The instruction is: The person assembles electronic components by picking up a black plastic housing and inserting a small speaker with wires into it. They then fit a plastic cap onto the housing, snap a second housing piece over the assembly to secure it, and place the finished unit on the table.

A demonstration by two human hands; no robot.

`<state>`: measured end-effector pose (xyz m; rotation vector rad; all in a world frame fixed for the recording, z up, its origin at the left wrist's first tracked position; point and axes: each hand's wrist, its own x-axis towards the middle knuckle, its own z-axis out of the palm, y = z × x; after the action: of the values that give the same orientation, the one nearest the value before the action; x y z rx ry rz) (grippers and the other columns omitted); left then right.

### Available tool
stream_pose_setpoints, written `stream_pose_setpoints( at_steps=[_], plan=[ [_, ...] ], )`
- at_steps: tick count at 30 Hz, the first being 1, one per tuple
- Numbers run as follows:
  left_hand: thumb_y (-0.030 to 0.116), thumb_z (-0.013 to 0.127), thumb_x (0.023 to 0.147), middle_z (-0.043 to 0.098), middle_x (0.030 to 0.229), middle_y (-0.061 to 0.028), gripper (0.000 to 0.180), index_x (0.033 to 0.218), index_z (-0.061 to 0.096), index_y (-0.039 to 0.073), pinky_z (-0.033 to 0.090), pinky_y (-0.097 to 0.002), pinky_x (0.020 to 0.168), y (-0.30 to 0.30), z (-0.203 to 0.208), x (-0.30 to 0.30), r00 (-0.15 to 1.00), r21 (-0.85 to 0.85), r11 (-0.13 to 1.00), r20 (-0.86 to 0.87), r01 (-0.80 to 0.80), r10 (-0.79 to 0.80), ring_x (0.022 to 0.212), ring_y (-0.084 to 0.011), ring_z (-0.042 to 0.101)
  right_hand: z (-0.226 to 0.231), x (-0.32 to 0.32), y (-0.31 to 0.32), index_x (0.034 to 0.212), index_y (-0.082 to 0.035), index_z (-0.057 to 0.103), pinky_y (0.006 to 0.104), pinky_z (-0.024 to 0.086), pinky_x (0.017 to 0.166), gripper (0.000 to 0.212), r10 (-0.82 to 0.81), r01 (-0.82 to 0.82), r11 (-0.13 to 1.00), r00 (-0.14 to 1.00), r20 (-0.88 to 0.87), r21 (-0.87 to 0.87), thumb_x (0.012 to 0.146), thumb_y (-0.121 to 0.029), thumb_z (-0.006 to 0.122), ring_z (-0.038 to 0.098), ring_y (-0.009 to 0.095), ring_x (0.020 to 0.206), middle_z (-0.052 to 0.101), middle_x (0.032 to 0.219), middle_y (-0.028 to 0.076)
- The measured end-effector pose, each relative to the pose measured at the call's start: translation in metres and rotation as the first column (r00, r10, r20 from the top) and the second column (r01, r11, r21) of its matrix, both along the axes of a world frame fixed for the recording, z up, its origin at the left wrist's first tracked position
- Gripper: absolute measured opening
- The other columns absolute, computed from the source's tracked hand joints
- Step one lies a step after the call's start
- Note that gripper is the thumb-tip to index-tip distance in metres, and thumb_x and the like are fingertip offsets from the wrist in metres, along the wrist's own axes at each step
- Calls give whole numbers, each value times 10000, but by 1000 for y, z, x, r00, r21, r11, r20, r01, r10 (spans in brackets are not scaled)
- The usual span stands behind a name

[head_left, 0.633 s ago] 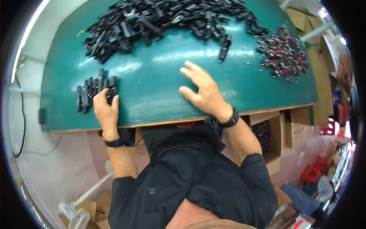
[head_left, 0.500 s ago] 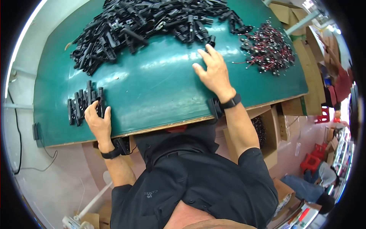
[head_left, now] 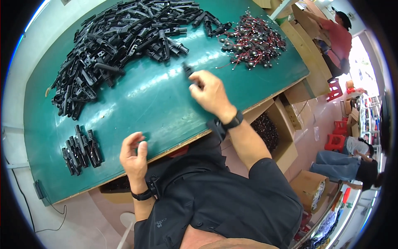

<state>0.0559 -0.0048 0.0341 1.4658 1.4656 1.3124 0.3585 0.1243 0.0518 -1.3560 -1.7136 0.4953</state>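
Gripping a small black plastic part (head_left: 188, 69) between thumb and fingertips, the right hand (head_left: 210, 94) sits over the middle of the green table (head_left: 141, 108), with the part poking out past the fingers toward the far side. That part lies just this side of the big heap of black plastic parts (head_left: 124, 37), which spreads in a long band across the far left and centre of the table. A dark watch (head_left: 233, 121) circles the right wrist, close to the table's near edge.

The left hand (head_left: 133, 154) hangs at the near edge of the table, fingers loosely curled and thumb apart; it holds nothing and touches no part. A dark band (head_left: 142, 194) wraps its wrist too. Left of that hand, near the table's near-left corner, a small row of black parts (head_left: 81, 150) lies side by side, well apart from the heap.

On the far right of the table sits a cluster of small round black pieces with red wires (head_left: 253, 41). Below the right side of the table, an open cardboard box (head_left: 271, 135) holds more dark pieces. The person's black shirt (head_left: 215, 203) fills the lower middle. Another person in a red top (head_left: 336, 35) stands beyond the table's far right corner, and 1 more person (head_left: 352, 159) crouches on the floor at right.
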Motion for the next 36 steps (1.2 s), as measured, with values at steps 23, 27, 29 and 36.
stream_pose_setpoints(
  at_steps=[23,27,29,36],
  plan=[
    [141,580,1100,643,1142,-45,374,1442,527,-1,544,-258,690,14,-4,2,861,-114,993,501,-35,88,887,-145,661,-20,113,119,1224,-80,699,486,567,947,299,-311,227,950,747,588,215,956,-207,659,688,374,1082,662,1249,186],
    [141,583,1099,635,1141,-46,386,1453,523,-1,524,-259,655,11,-13,-9,866,-73,996,493,-55,84,852,-139,648,-26,117,131,1130,-72,697,496,563,938,232,-239,330,944,715,657,-15,946,-210,670,678,412,1033,653,1151,181],
    [135,585,1096,631,1143,-50,397,1463,517,0,514,-259,639,12,-16,-16,843,-61,997,535,-38,64,834,-134,638,-30,118,134,1111,-77,715,509,562,935,216,-216,305,952,717,663,-21,948,-213,674,676,418,1028,666,1137,184],
    [134,695,1034,607,1144,-48,451,1429,528,-4,501,-235,644,5,-27,-36,819,-85,996,571,-3,51,797,-106,615,-13,60,91,1092,-43,754,342,616,775,154,-109,87,982,986,-126,-166,981,-122,682,754,224,889,714,1039,115]
  ],
)
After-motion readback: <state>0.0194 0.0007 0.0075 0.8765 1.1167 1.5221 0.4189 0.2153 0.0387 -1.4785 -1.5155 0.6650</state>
